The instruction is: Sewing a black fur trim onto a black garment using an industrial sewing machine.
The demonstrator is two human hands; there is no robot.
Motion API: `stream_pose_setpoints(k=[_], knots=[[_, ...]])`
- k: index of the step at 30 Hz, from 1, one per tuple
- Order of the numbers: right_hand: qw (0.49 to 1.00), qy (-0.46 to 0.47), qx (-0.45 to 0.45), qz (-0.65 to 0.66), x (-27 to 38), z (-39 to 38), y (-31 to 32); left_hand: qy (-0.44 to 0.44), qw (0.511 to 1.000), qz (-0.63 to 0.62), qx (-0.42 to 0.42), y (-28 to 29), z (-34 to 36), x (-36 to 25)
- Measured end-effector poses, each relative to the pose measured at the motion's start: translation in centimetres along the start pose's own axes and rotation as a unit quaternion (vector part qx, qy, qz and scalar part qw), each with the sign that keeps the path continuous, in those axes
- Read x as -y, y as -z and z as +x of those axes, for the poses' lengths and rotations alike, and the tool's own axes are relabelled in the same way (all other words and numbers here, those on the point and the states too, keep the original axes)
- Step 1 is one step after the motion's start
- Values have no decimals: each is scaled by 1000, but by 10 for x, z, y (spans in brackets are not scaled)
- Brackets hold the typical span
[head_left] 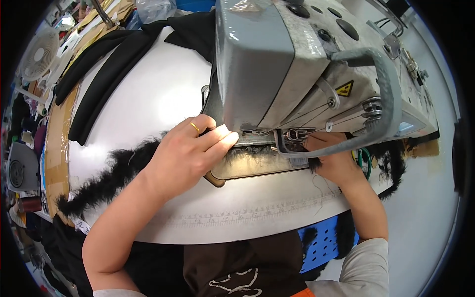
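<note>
Left hand: the left hand (185,153), in the centre of the frame, is laid palm-down with its fingers together and stretched toward the needle area. Nothing is clamped; the fingertips press the black furry trim (111,175) flat, seemingly so that it is kept level as it is fed.
Right hand: the right hand (332,157), right of centre, is tucked under the head of the machine and partly hidden by the grey guard bar (383,94). Its fingers are closed on the furry trim beyond the foot, as if the strip is being kept taut from that side.
Furry trim: it is stretched across the middle of the frame, from the lower left edge of the desk, under both hands and the presser foot (296,133), to the right, where it hangs off the desk edge.
Sewing machine: the grey sewing machine (297,64) fills the upper right of the frame, its head directly above the seam point.
Desk: the white desk (153,99) is curved by the lens; a ruler scale is seen along its near edge.
Black fabric: folded black fabric (106,64) is laid aside at the upper left, well apart from the hands.
Surroundings: a white fan (39,52) is seen at the far upper left, a blue perforated crate (324,242) below the desk.
</note>
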State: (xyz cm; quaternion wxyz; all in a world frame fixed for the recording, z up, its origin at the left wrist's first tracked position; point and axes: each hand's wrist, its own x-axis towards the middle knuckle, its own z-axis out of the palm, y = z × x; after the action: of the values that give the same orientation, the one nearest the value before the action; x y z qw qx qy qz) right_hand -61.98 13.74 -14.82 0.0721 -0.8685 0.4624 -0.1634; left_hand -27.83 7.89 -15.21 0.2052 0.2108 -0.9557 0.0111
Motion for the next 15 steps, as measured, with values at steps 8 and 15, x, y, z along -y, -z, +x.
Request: stream_pose_setpoints(k=[8, 15], knots=[[1000, -10, -19, -9, -4, -6, -3, 13, 1000, -8, 10, -4, 2, -6], [1000, -9, -21, -19, -11, -11, -6, 9, 1000, -1, -12, -7, 0, -5]])
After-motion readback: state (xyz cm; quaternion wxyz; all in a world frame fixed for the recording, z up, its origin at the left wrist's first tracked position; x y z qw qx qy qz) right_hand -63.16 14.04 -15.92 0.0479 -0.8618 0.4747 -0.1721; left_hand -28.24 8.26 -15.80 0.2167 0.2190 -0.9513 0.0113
